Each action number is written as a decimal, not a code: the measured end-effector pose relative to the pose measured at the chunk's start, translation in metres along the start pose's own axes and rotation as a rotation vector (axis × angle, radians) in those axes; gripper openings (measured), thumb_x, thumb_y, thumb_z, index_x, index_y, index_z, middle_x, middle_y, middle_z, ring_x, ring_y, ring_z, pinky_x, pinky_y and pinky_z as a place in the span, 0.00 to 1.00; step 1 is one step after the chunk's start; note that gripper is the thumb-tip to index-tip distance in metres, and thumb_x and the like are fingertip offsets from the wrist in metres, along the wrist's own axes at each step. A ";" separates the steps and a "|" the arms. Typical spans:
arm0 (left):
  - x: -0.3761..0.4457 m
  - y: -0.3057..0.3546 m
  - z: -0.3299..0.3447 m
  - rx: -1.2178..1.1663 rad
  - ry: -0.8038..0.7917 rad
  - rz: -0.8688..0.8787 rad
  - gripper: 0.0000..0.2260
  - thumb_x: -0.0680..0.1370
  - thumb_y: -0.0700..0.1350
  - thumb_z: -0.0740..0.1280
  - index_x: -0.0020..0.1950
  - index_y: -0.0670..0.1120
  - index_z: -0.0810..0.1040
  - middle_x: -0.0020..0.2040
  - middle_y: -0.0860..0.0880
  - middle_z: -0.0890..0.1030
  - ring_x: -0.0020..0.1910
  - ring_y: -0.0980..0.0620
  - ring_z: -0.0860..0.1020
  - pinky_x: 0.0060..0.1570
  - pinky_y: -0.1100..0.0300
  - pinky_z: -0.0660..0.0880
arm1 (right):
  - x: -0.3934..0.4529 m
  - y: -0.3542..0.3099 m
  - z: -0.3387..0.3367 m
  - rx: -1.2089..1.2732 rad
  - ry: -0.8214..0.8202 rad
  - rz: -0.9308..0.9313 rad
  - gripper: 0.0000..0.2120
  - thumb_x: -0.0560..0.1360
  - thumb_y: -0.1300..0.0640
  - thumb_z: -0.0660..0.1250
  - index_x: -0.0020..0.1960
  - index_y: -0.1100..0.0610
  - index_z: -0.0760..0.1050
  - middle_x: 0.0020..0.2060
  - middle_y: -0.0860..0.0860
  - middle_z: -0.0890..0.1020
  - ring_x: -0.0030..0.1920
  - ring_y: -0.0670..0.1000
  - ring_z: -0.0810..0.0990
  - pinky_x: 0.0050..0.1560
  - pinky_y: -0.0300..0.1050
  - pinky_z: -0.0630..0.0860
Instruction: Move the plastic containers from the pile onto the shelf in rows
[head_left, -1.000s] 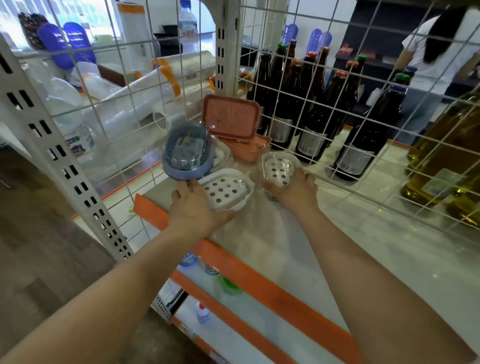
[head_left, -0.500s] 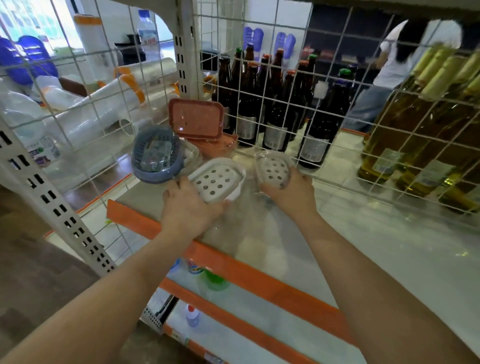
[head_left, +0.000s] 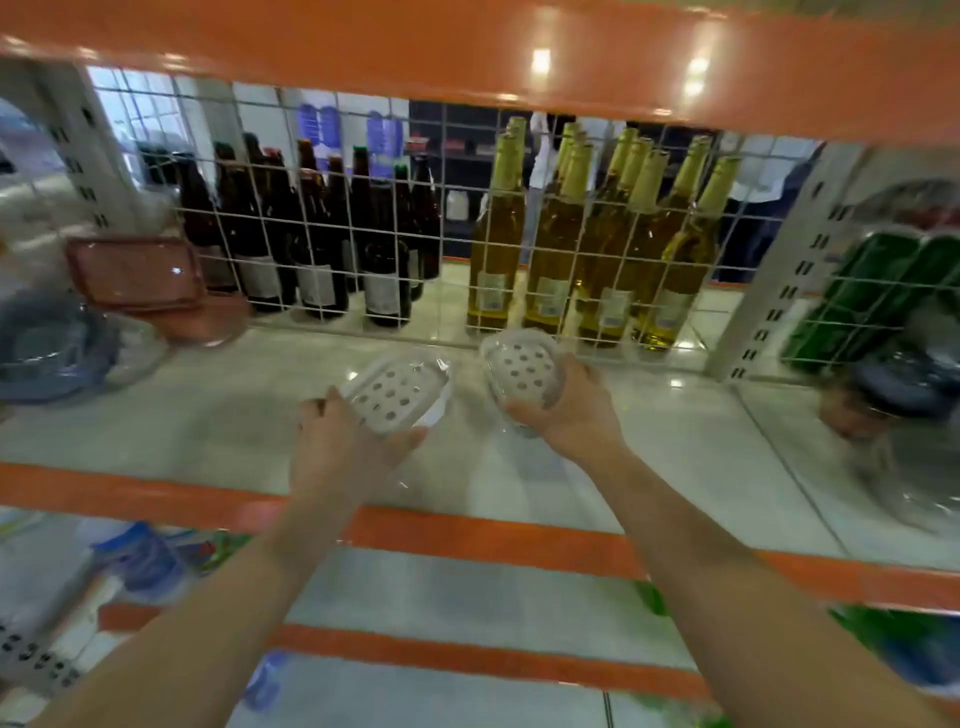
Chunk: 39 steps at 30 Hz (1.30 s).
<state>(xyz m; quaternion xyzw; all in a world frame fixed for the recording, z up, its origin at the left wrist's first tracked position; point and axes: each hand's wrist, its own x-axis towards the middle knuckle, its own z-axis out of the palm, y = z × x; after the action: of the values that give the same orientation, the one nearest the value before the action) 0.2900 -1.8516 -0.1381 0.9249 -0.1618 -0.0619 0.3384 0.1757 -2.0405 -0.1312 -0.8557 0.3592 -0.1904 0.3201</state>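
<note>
My left hand (head_left: 349, 448) grips a white plastic container with round holes (head_left: 396, 391), held tilted just above the pale shelf board (head_left: 208, 421). A second white perforated container (head_left: 522, 364) is gripped by my right hand (head_left: 566, 410), also lifted and tilted, near the wire grid. At the shelf's left end sit a blue-grey round container (head_left: 49, 348) and a pink rectangular container with a raised lid (head_left: 137, 275), both blurred.
A white wire grid (head_left: 447, 249) closes the back of the shelf; dark bottles (head_left: 311, 244) and yellow bottles (head_left: 597, 244) stand behind it. An orange shelf edge (head_left: 467, 57) hangs overhead. Blurred green and clear goods (head_left: 883, 312) lie at the right. Lower shelves hold small items.
Both hands have carried the two white containers to the right along the shelf, away from the blue and pink ones. The view swung right and lower, under the upper shelf.
</note>
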 end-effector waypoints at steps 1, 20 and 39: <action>-0.013 0.013 0.010 -0.004 -0.018 0.013 0.44 0.63 0.65 0.74 0.70 0.42 0.62 0.65 0.43 0.67 0.63 0.42 0.71 0.60 0.49 0.73 | -0.009 0.013 -0.018 -0.016 0.011 0.011 0.45 0.66 0.40 0.73 0.75 0.54 0.56 0.68 0.54 0.64 0.67 0.57 0.67 0.64 0.54 0.71; -0.226 0.243 0.190 -0.040 -0.218 0.496 0.46 0.65 0.66 0.71 0.73 0.43 0.60 0.70 0.42 0.62 0.69 0.42 0.64 0.67 0.47 0.66 | -0.186 0.235 -0.277 -0.095 0.429 0.236 0.43 0.67 0.45 0.74 0.74 0.55 0.58 0.66 0.55 0.67 0.65 0.57 0.68 0.61 0.48 0.68; -0.268 0.504 0.315 -0.181 -0.152 1.094 0.48 0.68 0.64 0.71 0.77 0.44 0.51 0.74 0.41 0.57 0.72 0.42 0.57 0.67 0.47 0.63 | -0.140 0.394 -0.463 -0.113 0.864 0.341 0.45 0.67 0.46 0.74 0.76 0.55 0.55 0.71 0.55 0.61 0.71 0.56 0.62 0.70 0.53 0.64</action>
<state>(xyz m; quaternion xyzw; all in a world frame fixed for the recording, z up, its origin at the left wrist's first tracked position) -0.1620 -2.3130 -0.0518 0.6663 -0.6362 0.0426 0.3865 -0.3695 -2.3393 -0.0797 -0.6429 0.6050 -0.4539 0.1210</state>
